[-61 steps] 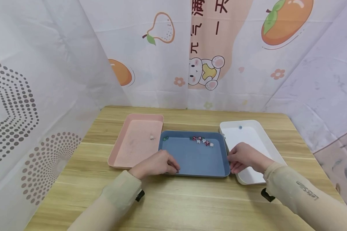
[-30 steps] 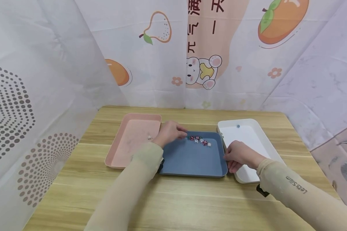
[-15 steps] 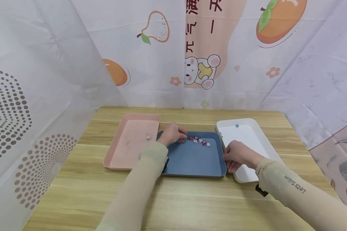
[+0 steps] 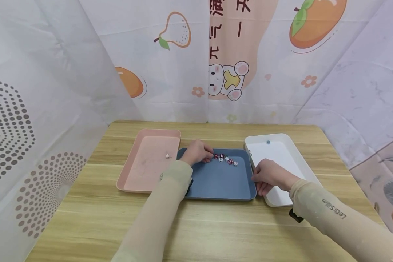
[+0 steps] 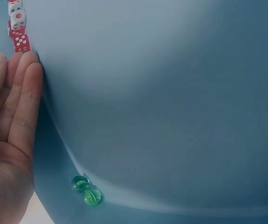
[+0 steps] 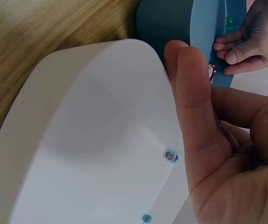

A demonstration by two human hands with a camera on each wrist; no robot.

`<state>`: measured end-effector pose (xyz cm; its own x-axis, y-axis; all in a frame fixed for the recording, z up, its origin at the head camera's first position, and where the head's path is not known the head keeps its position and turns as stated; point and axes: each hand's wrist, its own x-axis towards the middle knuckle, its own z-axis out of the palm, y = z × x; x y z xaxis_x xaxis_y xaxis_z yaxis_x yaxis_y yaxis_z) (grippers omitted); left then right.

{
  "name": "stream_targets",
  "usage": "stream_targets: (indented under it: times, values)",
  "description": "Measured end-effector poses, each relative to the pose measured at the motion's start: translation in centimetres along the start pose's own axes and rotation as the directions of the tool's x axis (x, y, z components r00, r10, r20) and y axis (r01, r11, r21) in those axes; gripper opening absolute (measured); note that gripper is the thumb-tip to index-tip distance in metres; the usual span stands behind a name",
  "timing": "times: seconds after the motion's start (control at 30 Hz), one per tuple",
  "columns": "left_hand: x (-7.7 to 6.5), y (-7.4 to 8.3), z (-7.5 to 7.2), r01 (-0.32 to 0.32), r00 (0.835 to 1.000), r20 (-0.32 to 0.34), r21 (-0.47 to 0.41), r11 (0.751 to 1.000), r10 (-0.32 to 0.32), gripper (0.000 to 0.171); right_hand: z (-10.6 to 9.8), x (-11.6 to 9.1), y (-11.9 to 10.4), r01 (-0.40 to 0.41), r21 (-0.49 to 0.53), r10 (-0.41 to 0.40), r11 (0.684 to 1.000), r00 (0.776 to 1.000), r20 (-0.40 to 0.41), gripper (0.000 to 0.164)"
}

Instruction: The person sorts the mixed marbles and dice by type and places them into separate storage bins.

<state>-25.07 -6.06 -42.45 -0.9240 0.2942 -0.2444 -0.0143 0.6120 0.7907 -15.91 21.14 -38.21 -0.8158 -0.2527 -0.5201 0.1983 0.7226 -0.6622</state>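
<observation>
My left hand (image 4: 198,152) reaches into the back of the blue tray (image 4: 222,186), fingertips right at a red die (image 5: 21,43) that ends a row of red and white dice. Those fingers (image 5: 25,100) lie fairly straight in the left wrist view; I cannot tell whether something is between them and the thumb. Two green marbles (image 5: 92,196) rest in the same tray, beside the wrist. At the blue tray's right wall, my right hand (image 4: 271,175) grips the rim, thumb across it and fingers down on the outer side, close to the white tray (image 4: 291,163).
A pink tray (image 4: 145,163) on the left holds a white die (image 4: 167,156) and a small item partly hidden by the left sleeve. In the white tray lie a blue marble (image 4: 268,142) and a clear marble (image 6: 171,156). All stand on a wooden table (image 4: 216,233) before printed curtains.
My left hand has moved from the blue tray's front edge to the back, beside the dice. A green marble at the row's left end is now hidden by it. My right hand stays put.
</observation>
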Motion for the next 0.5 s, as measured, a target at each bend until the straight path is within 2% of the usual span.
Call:
stream_targets:
  times: [0.5]
  values:
    - [0.7, 0.8, 1.3, 0.034, 0.999, 0.005, 0.075, 0.997, -0.035, 0.011, 0.0, 0.1, 0.2, 0.01, -0.001, -0.01, 1.0, 1.0, 0.002, 0.016]
